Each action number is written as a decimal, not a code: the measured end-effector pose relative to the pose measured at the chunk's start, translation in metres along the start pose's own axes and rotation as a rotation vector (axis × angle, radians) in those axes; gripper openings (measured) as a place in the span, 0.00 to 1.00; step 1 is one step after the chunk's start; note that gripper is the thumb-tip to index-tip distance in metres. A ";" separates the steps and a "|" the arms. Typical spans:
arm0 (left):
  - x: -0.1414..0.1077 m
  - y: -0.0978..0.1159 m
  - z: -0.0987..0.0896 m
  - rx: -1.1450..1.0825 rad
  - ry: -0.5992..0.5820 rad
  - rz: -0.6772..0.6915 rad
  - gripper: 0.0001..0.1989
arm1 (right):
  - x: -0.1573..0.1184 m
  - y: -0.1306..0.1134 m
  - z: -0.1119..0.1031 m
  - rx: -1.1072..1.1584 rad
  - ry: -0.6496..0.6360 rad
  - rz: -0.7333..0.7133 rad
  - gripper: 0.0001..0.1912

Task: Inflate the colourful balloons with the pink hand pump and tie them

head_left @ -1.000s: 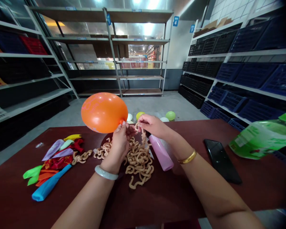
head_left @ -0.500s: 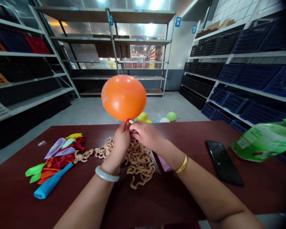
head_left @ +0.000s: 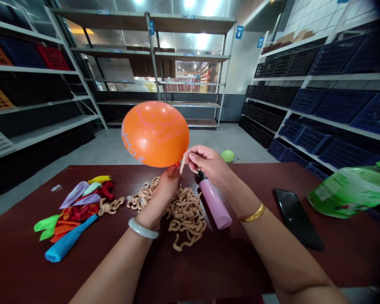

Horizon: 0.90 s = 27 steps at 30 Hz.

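Note:
An inflated orange balloon (head_left: 155,133) is above the table, its neck pinched in my left hand (head_left: 167,188). With thumb and fingertips my right hand (head_left: 207,164) pulls up a beige rubber band (head_left: 182,165), which stretches to the balloon's neck at my left fingers. Beneath my hands lies a heap of curly beige rubber bands (head_left: 186,215). A pink cylinder with a black tip (head_left: 215,204), looking like a hand pump, lies below my right hand. To the left, several flat balloons (head_left: 79,211) and a blue tube-shaped item (head_left: 70,240) rest on the table.
A black phone (head_left: 297,217) and a green-and-clear plastic bottle (head_left: 348,190) are on the right of the dark red table (head_left: 120,261). Beyond its far edge, a light green balloon (head_left: 228,156) is on the floor. Shelves with crates (head_left: 338,105) stand along both sides.
My right hand has moved right and up from my left fingers, drawing out the rubber band. The balloon has tilted left and come closer. The pink cylinder is now uncovered.

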State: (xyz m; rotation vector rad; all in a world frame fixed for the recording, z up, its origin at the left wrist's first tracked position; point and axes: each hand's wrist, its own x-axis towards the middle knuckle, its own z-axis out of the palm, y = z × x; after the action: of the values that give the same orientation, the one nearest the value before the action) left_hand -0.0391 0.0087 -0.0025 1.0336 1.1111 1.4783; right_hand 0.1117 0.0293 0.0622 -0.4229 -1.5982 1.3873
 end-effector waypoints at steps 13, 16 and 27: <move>-0.026 0.026 0.014 -0.392 -0.265 -0.261 0.17 | -0.008 -0.019 0.009 -0.441 -0.116 -0.229 0.14; -0.022 0.038 0.006 -0.432 -0.236 -0.230 0.15 | -0.008 -0.019 0.004 -0.601 -0.039 -0.088 0.19; -0.038 0.053 0.011 -0.583 -0.365 -0.399 0.12 | 0.001 0.063 0.001 0.146 -0.147 0.368 0.09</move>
State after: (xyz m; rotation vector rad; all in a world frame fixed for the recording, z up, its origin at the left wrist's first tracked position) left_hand -0.0337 -0.0330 0.0485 0.5904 0.5298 1.1271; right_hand 0.0907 0.0478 0.0059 -0.5577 -1.5752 1.8372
